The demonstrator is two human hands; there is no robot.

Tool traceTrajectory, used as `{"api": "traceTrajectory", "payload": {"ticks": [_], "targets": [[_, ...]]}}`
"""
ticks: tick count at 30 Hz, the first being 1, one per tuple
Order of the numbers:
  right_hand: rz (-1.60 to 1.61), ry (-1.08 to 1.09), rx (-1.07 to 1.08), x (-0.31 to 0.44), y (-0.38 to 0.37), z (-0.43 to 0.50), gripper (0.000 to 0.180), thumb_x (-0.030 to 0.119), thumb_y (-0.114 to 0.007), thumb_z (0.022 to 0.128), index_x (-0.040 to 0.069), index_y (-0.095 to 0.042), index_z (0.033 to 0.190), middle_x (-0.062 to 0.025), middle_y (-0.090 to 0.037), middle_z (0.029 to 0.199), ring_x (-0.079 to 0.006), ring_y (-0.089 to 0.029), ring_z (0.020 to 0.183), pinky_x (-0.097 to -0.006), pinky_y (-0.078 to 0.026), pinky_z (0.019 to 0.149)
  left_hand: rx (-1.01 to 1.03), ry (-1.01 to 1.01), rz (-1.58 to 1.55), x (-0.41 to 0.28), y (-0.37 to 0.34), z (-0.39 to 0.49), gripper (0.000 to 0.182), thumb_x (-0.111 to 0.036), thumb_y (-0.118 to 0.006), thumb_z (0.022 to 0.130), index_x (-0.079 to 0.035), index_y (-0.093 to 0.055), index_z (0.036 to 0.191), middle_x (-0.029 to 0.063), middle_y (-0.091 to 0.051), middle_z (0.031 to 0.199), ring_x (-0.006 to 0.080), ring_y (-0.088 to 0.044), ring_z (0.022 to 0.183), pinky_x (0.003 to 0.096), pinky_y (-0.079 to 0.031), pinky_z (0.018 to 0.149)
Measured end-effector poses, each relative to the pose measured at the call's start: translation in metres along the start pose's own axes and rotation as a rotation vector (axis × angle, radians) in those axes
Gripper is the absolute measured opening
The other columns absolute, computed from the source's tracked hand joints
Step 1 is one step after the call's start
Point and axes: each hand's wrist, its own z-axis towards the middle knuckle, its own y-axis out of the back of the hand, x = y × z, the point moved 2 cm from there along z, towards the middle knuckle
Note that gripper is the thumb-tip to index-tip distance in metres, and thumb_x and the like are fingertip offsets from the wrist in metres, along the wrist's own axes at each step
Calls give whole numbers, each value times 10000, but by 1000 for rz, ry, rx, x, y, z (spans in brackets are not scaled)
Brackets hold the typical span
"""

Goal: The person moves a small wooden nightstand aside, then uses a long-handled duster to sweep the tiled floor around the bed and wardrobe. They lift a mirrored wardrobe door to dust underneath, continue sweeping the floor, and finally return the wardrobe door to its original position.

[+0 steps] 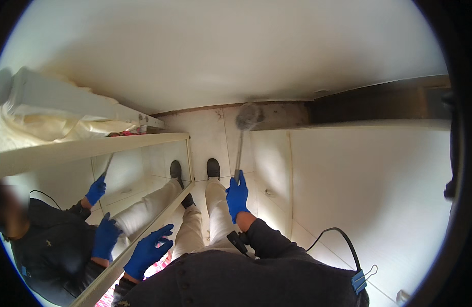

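My right hand point(238, 195), in a blue glove, grips the handle of a long-handled duster point(239, 151). Its round grey head point(247, 116), blurred, is by the dusty gap between the white wall point(228, 50) and the end of a white cabinet point(272, 165). Whether the head touches the wall or the floor, I cannot tell. My left hand point(148, 253), also gloved in blue, is beside the pale frame of a mirror point(140, 240). Its fingers are apart and nothing shows in them.
Reflected in the mirror are a person and both gloved hands. Cream fabric point(63, 126) and a pale ledge point(67, 99) lie behind the mirror. Dark shoes point(213, 169) stand on the tiled floor point(197, 126). A black cable point(335, 229) loops from a blue binder clip point(359, 281) on my clothing.
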Motion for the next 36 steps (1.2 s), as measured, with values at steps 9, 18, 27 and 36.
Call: {"api": "traceTrajectory", "payload": {"ticks": [9, 18, 27, 36], "targets": [[254, 171, -374, 54, -12, 226, 540, 115, -490, 916, 188, -301, 1417, -99, -511, 1268, -159, -575, 921, -274, -488, 699, 113, 189, -23, -39, -35, 90, 484, -125, -615, 844, -158, -481, 1308, 71, -608, 1153, 145, -611, 934, 283, -467, 849], [495, -99, -213, 69, -24, 417, 498, 193, -438, 923, 217, -320, 1406, -118, -513, 1176, -219, -537, 817, -351, -464, 650, 90, 277, -38, -44, -57, 144, 484, -181, -649, 834, -155, -496, 1292, 78, -617, 1122, 137, -624, 918, 283, -471, 832], [290, 48, -350, 41, -39, 354, 509, 191, -446, 907, 148, -334, 1402, -111, -561, 1197, -208, -602, 790, -335, -495, 612, 150, 271, -66, -70, -55, 169, 488, -113, -612, 846, -120, -469, 1313, 81, -608, 1153, 143, -616, 959, 281, -467, 854], [690, -278, -143, 66, -51, 408, 444, 287, -450, 925, 211, -381, 1356, -39, -480, 881, -148, -488, 613, -301, -399, 482, 149, 273, -8, -40, -34, 164, 466, -91, -601, 850, -94, -480, 1299, 87, -590, 1190, 138, -592, 1020, 263, -463, 856]]}}
